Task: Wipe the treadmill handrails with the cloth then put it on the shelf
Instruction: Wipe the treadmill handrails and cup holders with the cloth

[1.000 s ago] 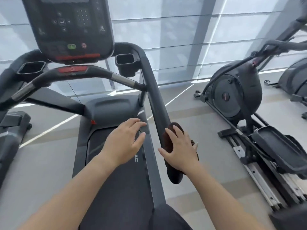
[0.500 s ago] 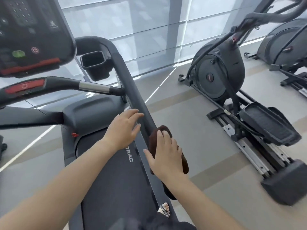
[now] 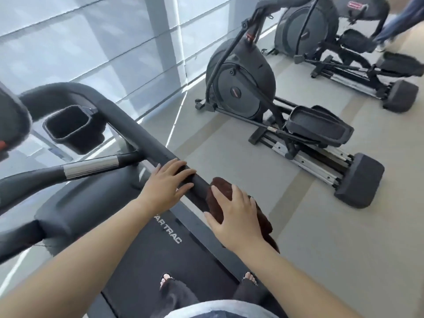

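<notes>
The treadmill's right handrail is a thick black bar that slopes down toward me. A dark brown cloth is wrapped over its lower end. My right hand lies on top of the cloth and presses it onto the rail, fingers spread along it. My left hand rests flat on the bare rail just above the cloth, fingers apart and holding nothing. The rail's lower tip is hidden under the cloth and my right hand. No shelf is in view.
A cup holder and a crossbar with a silver sleeve sit at the left. The treadmill belt carries my feet. Two elliptical trainers stand on the grey floor at the right. A person's legs are at the top right.
The view has swung to the right, so the console left the frame. My left hand moved from above the belt onto the rail. My right hand stays on the cloth.
</notes>
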The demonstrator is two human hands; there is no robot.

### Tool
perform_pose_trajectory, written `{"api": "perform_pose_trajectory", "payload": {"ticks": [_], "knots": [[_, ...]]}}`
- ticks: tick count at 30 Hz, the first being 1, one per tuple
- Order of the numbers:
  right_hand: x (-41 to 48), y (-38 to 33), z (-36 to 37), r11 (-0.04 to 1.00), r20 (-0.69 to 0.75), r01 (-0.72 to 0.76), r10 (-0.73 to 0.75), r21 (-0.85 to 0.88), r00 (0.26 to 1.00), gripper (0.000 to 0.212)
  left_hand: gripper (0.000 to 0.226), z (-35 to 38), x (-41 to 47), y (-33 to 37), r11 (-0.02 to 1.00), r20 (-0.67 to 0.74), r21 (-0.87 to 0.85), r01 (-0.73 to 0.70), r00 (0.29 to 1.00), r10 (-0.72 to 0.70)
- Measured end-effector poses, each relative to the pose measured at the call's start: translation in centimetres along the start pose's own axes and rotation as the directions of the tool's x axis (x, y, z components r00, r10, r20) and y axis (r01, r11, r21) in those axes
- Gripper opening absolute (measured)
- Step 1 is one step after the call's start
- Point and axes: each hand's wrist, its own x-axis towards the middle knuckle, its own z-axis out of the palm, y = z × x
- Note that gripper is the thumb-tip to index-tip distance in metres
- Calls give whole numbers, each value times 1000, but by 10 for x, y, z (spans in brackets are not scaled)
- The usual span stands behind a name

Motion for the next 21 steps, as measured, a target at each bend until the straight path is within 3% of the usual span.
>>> {"api": "perform_pose_trajectory", "payload": {"ticks": [5, 13, 18, 21], "knots": [[-15, -9, 1, 989, -20, -107, 106, -106, 994, 56, 54, 3, 4, -18, 987, -4, 36, -155, 988, 155], [3, -51, 21, 943, -229, -296, 258, -151, 939, 50, 45, 0, 15, -46, 947, -30, 48, -319, 947, 321], [22, -71, 22, 924, -190, -370, 347, -101, 918, 49, 49, 4, 19, -66, 965, -71, 50, -256, 963, 259], [15, -59, 18, 948, -121, -285, 269, -141, 955, 60, 51, 5, 17, -64, 968, -41, 58, -245, 968, 247]]}}
